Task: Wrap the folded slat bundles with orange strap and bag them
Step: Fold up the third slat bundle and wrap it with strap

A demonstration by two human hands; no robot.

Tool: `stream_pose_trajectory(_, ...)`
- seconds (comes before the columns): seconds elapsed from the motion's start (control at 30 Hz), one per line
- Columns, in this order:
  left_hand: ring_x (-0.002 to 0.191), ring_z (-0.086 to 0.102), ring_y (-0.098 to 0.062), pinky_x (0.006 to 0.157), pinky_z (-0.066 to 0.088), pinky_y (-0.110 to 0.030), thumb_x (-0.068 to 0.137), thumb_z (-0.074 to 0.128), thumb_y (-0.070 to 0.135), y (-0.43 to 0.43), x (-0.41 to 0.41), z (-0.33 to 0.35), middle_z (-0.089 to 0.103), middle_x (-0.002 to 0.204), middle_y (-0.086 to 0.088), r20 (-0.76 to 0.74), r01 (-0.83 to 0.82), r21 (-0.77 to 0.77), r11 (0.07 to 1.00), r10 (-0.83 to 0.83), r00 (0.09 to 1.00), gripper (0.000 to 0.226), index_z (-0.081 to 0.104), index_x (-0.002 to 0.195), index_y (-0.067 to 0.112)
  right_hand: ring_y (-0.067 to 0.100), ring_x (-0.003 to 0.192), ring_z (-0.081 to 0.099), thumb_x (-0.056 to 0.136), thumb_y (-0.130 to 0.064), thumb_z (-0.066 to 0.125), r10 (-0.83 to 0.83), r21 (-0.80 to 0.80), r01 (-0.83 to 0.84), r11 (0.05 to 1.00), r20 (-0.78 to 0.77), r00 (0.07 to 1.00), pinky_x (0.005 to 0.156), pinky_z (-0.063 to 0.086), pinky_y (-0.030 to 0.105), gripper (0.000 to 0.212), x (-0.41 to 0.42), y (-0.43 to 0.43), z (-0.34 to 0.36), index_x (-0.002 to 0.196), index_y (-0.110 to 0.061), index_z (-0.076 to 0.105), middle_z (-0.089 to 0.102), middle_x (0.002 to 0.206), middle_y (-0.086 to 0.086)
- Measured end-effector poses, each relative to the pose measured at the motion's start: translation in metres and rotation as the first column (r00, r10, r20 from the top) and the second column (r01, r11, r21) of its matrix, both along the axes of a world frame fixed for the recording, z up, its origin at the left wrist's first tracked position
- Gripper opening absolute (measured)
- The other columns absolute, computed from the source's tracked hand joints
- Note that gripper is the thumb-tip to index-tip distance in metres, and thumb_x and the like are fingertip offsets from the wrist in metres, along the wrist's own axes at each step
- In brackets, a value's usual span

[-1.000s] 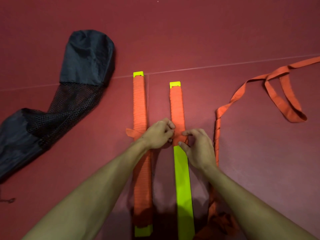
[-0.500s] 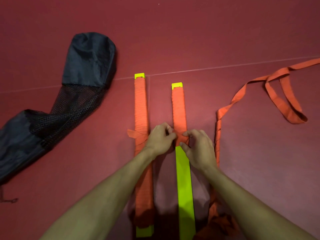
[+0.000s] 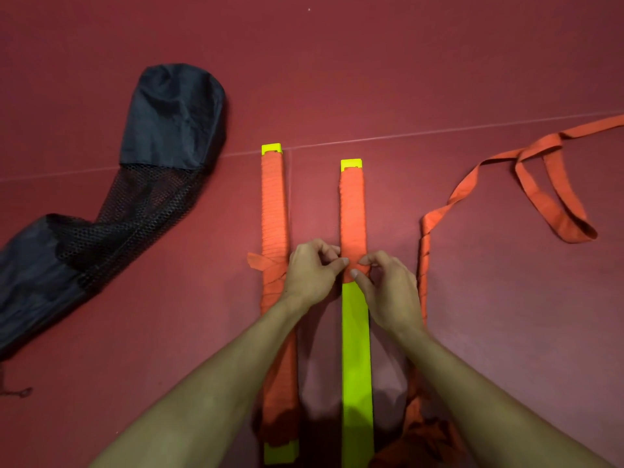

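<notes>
Left-hand grip (image 3: 312,271) and right-hand grip (image 3: 388,288) pinch orange strap (image 3: 353,214) at the wrap edge on half-wrapped yellow slat bundle (image 3: 356,366), fully wrapped bundle (image 3: 273,204) just left, black mesh bag (image 3: 169,113) far left on red floor (image 3: 472,45).

text: none can be read | labels, brands: none are made out on the wrapped slat bundle (image 3: 273,211), the half-wrapped slat bundle (image 3: 356,349), the orange strap (image 3: 553,211) or the bag (image 3: 169,113) | numbers, signs: none are seen on the floor (image 3: 405,62), where only a thin pale line is marked
</notes>
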State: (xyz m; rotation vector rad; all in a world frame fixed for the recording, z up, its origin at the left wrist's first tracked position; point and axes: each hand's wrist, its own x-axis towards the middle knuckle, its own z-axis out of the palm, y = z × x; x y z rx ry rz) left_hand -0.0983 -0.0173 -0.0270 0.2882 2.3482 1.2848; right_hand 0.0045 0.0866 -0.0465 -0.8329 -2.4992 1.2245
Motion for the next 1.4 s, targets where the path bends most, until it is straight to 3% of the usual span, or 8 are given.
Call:
stream_pose_trajectory(0.17,0.086,0.069,-0.02,0.085,0.056,-0.039,0.078,0.077,-0.003,0.0,-0.004,0.001,0.072,0.091,-0.003,0.032,-0.013,0.057,0.998,0.011,0.999,0.034,0.057,0.066,0.021,0.017,0.067,0.056,0.08,-0.022,0.077,-0.004,-0.041,0.004,0.999,0.011,1.0,0.069,0.043,0.032,0.025,-0.002,-0.003,0.01,0.086,-0.028,0.053,0.054,0.069,-0.011)
stream_pose_trajectory(0.47,0.087,0.065,-0.012,0.073,0.045,-0.022,0.069,0.088,0.007,0.004,0.001,0.003,0.067,0.092,0.008,-0.009,0.062,0.023,0.998,-0.062,0.998,0.034,0.06,0.062,0.025,-0.001,0.051,0.049,0.075,-0.012,0.082,-0.098,-0.286,0.081,0.955,-0.044,0.994,0.051,0.037,0.01,0.029,0.001,0.005,0.016,0.076,-0.025,0.056,0.051,0.056,-0.009)
stream_pose_trajectory(0.63,0.091,0.07,-0.018,0.084,0.054,-0.033,0.074,0.084,0.003,0.002,0.0,0.011,0.072,0.095,-0.002,-0.026,0.045,0.014,0.999,-0.044,0.999,0.037,0.054,0.06,0.02,0.009,0.054,0.05,0.077,-0.013,0.077,-0.029,-0.438,-0.024,0.898,-0.114,0.993,0.054,0.045,0.029,0.026,0.004,0.012,0.009,0.081,-0.029,0.057,0.059,0.072,-0.003)
stream_pose_trajectory(0.83,0.082,0.066,-0.008,0.072,0.047,-0.015,0.074,0.084,0.005,0.009,0.013,0.02,0.07,0.09,0.002,-0.129,0.044,-0.04,0.998,-0.049,0.99,0.039,0.051,0.058,0.019,0.021,0.085,0.064,0.065,-0.028,0.08,-0.023,-0.547,-0.091,0.832,-0.199,0.98,0.078,0.054,0.049,0.042,0.006,0.008,0.008,0.098,-0.029,0.055,0.07,0.097,0.004)
stream_pose_trajectory(0.93,0.081,0.066,-0.007,0.072,0.046,-0.013,0.074,0.085,0.005,0.009,0.014,0.023,0.068,0.087,0.005,-0.135,0.081,-0.038,0.996,-0.085,0.987,0.04,0.051,0.058,0.02,0.022,0.081,0.059,0.067,0.0,0.082,0.005,-0.593,-0.143,0.792,-0.228,0.974,0.078,0.052,0.051,0.051,0.011,0.01,0.008,0.105,-0.017,0.053,0.068,0.099,0.016)
stream_pose_trajectory(1.07,0.086,0.071,-0.017,0.08,0.055,-0.028,0.072,0.084,-0.001,0.008,0.012,0.023,0.069,0.094,0.001,-0.15,0.102,0.01,0.995,-0.1,0.984,0.041,0.051,0.059,0.02,0.017,0.075,0.056,0.068,0.01,0.079,0.036,-0.574,-0.165,0.802,-0.229,0.973,0.068,0.05,0.05,0.054,0.014,0.016,0.012,0.106,-0.022,0.057,0.066,0.089,0.003)
stream_pose_trajectory(1.27,0.08,0.065,0.0,0.078,0.05,-0.016,0.077,0.078,-0.005,0.009,0.011,0.026,0.07,0.09,0.002,-0.08,0.127,0.042,0.991,-0.123,0.989,0.039,0.05,0.06,0.016,0.012,0.077,0.059,0.073,0.018,0.072,-0.034,-0.655,-0.164,0.737,-0.279,0.96,0.068,0.049,0.035,0.05,0.02,0.014,0.015,0.11,-0.011,0.058,0.067,0.094,0.005)
stream_pose_trajectory(1.4,0.084,0.068,-0.017,0.087,0.053,-0.041,0.079,0.073,-0.013,0.006,0.012,0.015,0.071,0.088,-0.001,0.088,-0.006,0.189,0.982,-0.011,0.996,0.04,0.05,0.061,0.015,0.011,0.068,0.049,0.076,0.019,0.068,-0.099,-0.719,-0.165,0.675,-0.309,0.946,0.055,0.043,0.02,0.039,0.023,0.013,0.015,0.099,-0.011,0.06,0.058,0.084,0.007)
